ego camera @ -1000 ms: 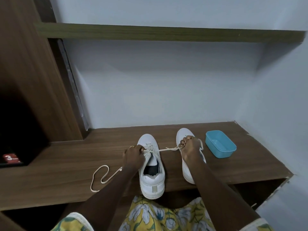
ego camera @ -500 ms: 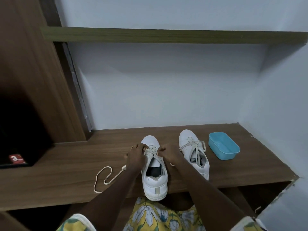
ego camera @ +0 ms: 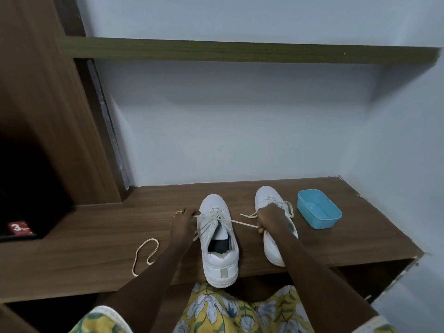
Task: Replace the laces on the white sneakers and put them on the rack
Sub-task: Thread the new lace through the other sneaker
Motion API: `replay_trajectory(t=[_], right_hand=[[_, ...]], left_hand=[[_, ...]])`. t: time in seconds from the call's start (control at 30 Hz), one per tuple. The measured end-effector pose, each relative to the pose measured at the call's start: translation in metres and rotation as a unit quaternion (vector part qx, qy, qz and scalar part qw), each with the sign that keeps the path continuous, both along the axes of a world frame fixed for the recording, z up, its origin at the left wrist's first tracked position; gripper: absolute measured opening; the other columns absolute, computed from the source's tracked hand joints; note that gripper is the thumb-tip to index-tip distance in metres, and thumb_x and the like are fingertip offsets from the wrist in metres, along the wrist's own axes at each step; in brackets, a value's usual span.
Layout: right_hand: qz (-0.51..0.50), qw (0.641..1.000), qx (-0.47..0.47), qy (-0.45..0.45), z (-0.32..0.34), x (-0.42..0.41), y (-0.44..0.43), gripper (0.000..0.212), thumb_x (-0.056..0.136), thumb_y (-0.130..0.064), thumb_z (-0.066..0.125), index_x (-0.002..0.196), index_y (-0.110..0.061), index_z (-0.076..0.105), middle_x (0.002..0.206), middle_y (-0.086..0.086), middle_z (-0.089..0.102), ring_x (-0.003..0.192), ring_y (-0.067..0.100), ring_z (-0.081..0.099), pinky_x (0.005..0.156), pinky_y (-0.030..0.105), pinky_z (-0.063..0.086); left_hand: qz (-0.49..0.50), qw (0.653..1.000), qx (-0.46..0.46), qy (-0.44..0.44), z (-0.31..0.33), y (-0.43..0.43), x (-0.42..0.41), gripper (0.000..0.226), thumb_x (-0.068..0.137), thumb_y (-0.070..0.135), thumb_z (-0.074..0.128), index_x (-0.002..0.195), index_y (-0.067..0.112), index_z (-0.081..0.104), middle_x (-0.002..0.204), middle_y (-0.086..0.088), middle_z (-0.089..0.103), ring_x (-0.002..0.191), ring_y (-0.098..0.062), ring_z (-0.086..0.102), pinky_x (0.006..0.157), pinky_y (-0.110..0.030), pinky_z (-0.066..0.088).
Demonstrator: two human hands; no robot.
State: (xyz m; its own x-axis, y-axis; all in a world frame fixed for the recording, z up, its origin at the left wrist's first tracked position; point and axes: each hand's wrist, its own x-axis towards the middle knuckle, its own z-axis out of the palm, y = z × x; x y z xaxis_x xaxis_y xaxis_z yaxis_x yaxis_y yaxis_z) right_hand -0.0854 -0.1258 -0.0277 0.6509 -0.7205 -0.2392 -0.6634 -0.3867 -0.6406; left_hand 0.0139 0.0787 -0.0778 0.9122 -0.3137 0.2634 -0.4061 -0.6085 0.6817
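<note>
Progress: the lace point(ego camera: 242, 223) is being threaded into the near sneaker point(ego camera: 222, 263), which is standing heel towards the person at the front edge of the worktop point(ego camera: 96, 248). Crossings are being shown over the forward eyelets only; the eyelets beside the tongue are being judged not yet filled. The far sneaker point(ego camera: 266, 197), just to the right, is being read as already laced, with loose ends lying on its right side, though its middle is being covered by the right hand point(ego camera: 271, 218).

Grip: one run of lace is being pinched by the left hand point(ego camera: 183, 223) against the near sneaker's left side. The other run is being held in the curled grip of the right hand and drawn taut across the gap between the sneakers, a short end sticking out past the fingers.

Left to do, as judged: the upper eyelets, the tying, and both sneakers being set on the rack. Which surface is the rack cannot be told.

Materials: smooth white uppers with thick rubbery soles are being noted; the lace is flat, cream and limp, its slack tail curling on the worktop to the left. The worktop is wood-grain laminate. A blue plastic tub point(ego camera: 319, 212), rectangular with rounded corners, is standing to the right.
</note>
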Motion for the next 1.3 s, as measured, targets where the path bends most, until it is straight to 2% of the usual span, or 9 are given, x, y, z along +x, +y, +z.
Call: replay_trajectory(t=[0.17,0.27,0.4,0.6,0.77,0.9,1.0,1.17,1.3], right_hand=[[0.018,0.990,-0.139,0.023,0.015,-0.009,-0.010,0.017,0.092,-0.016,0.043,0.096,-0.009,0.058,0.089,0.008,0.058,0.090,0.026,0.060,0.075,0.034,0.046],[0.015,0.976,-0.192,0.097,0.025,-0.007,-0.012,0.029,0.092,-0.017,0.052,0.119,-0.009,0.058,0.119,0.008,0.061,0.115,0.023,0.056,0.092,0.030,0.047],[0.111,0.958,-0.253,0.079,0.020,-0.002,0.005,0.021,0.094,-0.013,0.046,0.102,-0.006,0.065,0.104,0.009,0.067,0.105,0.023,0.063,0.083,0.027,0.050],[0.204,0.975,-0.084,-0.023,-0.003,0.016,0.037,0.020,0.087,-0.011,0.055,0.071,-0.011,0.066,0.082,0.006,0.069,0.076,0.016,0.056,0.061,0.022,0.037],[0.155,0.980,-0.026,-0.122,-0.007,0.015,0.051,0.016,0.081,0.000,0.066,0.095,-0.001,0.074,0.100,0.011,0.072,0.081,0.016,0.060,0.052,0.003,0.036],[0.135,0.988,-0.051,-0.053,-0.002,0.013,0.045,0.019,0.081,0.004,0.053,0.073,-0.002,0.070,0.081,0.011,0.069,0.062,0.016,0.054,0.047,0.014,0.032],[0.119,0.987,-0.110,0.005,-0.006,0.014,0.034,0.030,0.084,-0.007,0.052,0.055,-0.011,0.045,0.063,0.004,0.052,0.064,0.018,0.053,0.045,0.020,0.027],[0.113,0.975,-0.184,0.057,0.010,0.000,0.030,0.026,0.092,-0.022,0.049,0.108,-0.007,0.063,0.111,0.012,0.063,0.103,0.028,0.062,0.075,0.031,0.048],[0.104,0.961,-0.231,0.108,0.019,-0.007,0.025,0.031,0.094,-0.013,0.043,0.119,-0.007,0.060,0.122,0.011,0.059,0.114,0.026,0.057,0.089,0.032,0.047]], left_hand=[[0.065,0.997,-0.028,0.010,0.004,0.001,0.001,0.032,0.086,-0.008,0.045,0.108,0.004,0.065,0.107,-0.015,0.061,0.100,-0.028,0.053,0.073,-0.025,0.033],[0.093,0.994,-0.055,0.024,0.006,0.002,0.003,0.029,0.090,-0.004,0.048,0.111,0.003,0.066,0.101,-0.021,0.065,0.095,-0.033,0.058,0.073,-0.027,0.035],[0.113,0.989,-0.086,0.031,0.007,0.002,0.001,0.028,0.090,-0.003,0.050,0.109,0.005,0.068,0.095,-0.020,0.067,0.088,-0.031,0.060,0.069,-0.026,0.037],[0.104,0.988,-0.117,0.007,0.017,-0.004,-0.003,0.028,0.091,-0.003,0.049,0.108,0.005,0.068,0.094,-0.019,0.068,0.086,-0.028,0.060,0.069,-0.025,0.035],[0.087,0.990,-0.107,-0.005,0.023,-0.006,-0.003,0.026,0.093,0.002,0.051,0.111,0.009,0.068,0.099,-0.015,0.069,0.092,-0.029,0.063,0.072,-0.029,0.041],[0.081,0.995,-0.063,-0.012,0.023,-0.003,-0.005,0.029,0.091,0.002,0.051,0.112,0.011,0.068,0.100,-0.014,0.069,0.092,-0.030,0.063,0.073,-0.031,0.044],[0.044,0.998,-0.013,-0.033,0.018,-0.002,-0.008,0.034,0.084,-0.008,0.050,0.108,0.007,0.070,0.093,-0.017,0.068,0.084,-0.031,0.064,0.067,-0.028,0.040],[0.026,0.997,0.067,-0.026,-0.002,-0.002,0.001,0.023,0.081,-0.002,0.057,0.096,0.009,0.070,0.076,-0.019,0.066,0.070,-0.038,0.063,0.058,-0.036,0.046],[0.017,0.997,0.076,-0.010,0.004,-0.003,-0.003,0.028,0.087,0.006,0.050,0.107,0.015,0.068,0.088,-0.013,0.069,0.081,-0.030,0.063,0.066,-0.032,0.044]])
